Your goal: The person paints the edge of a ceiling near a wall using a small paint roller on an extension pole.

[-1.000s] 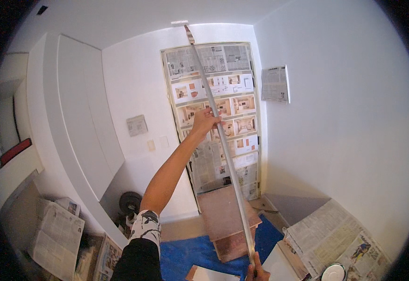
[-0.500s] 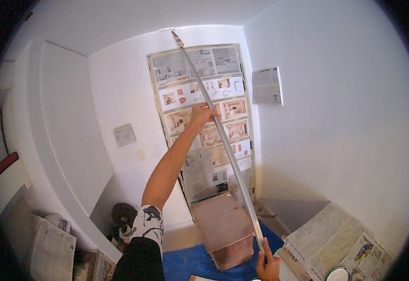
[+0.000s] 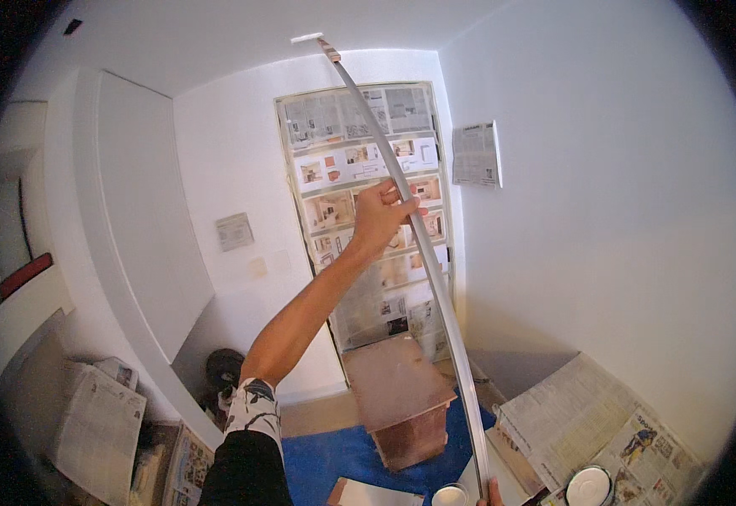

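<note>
A long silvery metal pole slants up from the lower right to the ceiling. At its far end sits a small brownish handle. A slim white piece like a narrow paint roller shows beside it against the ceiling, too small to make out surely. My left hand, arm stretched out, has its fingers closed round the pole's middle. Down at the lower edge my right hand grips the pole's near end; most of that hand is cut off by the frame.
Newspaper and printed sheets cover the door ahead. A brown wooden box-like stand rests on a blue floor covering. Round white containers stand at lower right, one on newspaper. Cabinets line the left.
The pole's tip has moved from the top of the wall up to the ceiling. My right hand has gone lower, toward the frame's edge, and the view has shifted slightly.
</note>
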The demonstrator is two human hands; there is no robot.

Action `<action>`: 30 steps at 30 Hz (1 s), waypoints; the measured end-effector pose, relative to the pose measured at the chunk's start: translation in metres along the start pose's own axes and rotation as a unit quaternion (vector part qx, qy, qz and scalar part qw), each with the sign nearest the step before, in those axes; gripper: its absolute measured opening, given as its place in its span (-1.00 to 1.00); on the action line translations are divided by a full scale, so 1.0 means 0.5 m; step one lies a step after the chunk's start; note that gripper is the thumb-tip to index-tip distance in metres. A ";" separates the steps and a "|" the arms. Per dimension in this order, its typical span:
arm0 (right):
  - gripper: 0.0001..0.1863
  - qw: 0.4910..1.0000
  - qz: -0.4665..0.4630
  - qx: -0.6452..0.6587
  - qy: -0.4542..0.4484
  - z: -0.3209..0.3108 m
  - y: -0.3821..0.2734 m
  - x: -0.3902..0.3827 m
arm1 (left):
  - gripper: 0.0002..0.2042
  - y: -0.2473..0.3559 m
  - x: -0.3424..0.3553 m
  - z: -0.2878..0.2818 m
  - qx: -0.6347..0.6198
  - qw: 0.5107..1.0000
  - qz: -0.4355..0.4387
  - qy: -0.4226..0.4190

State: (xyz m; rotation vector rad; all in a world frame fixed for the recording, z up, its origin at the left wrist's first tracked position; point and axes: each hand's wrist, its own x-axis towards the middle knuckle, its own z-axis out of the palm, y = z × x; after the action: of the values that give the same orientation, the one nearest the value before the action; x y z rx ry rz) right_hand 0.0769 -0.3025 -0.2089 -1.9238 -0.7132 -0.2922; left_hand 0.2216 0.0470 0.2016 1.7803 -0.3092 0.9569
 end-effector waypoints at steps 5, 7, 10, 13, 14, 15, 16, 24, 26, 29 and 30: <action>-0.53 0.995 0.017 -0.097 -0.012 -0.143 0.019 -0.241 | -0.59 0.170 -0.183 0.123 0.037 0.999 0.008 -0.016; -0.53 0.998 -0.024 -0.034 0.043 -0.195 0.035 -0.326 | -0.58 0.232 -0.256 0.167 0.043 0.999 0.009 -0.017; -0.55 0.998 -0.035 -0.031 0.046 -0.295 0.034 -0.417 | -0.55 0.313 -0.333 0.234 0.029 0.999 0.013 -0.037; -0.55 0.995 -0.052 -0.029 0.076 -0.372 0.015 -0.478 | -0.53 0.379 -0.390 0.284 0.003 0.999 0.013 -0.043; -0.55 0.994 -0.062 -0.034 0.082 -0.393 0.006 -0.493 | -0.52 0.396 -0.403 0.298 -0.006 0.999 0.013 -0.046; -0.55 0.993 -0.067 -0.040 0.087 -0.409 0.001 -0.511 | -0.52 0.410 -0.415 0.308 -0.009 0.999 0.012 -0.050; -0.55 0.992 -0.073 -0.045 0.091 -0.423 -0.002 -0.527 | -0.52 0.422 -0.426 0.317 -0.011 0.998 0.011 -0.054; -0.56 0.991 -0.085 -0.058 0.084 -0.490 -0.019 -0.615 | -0.51 0.499 -0.502 0.355 -0.004 0.998 0.014 -0.061; -0.55 0.992 -0.080 -0.071 0.071 -0.495 -0.010 -0.637 | -0.51 0.496 -0.515 0.355 -0.035 0.997 0.015 -0.060; -0.52 0.996 -0.054 -0.046 0.055 -0.486 0.002 -0.651 | -0.53 0.492 -0.514 0.352 -0.021 0.997 0.018 -0.070; -0.52 0.996 -0.043 -0.056 0.044 -0.483 0.003 -0.648 | -0.53 0.490 -0.510 0.349 -0.014 0.998 0.013 -0.066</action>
State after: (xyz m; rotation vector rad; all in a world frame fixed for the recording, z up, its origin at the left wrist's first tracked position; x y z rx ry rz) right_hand -0.1536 -0.6302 -0.2614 -1.9759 -0.7356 -0.4781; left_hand -0.0124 -0.2671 0.1563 1.8209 -0.4285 0.8496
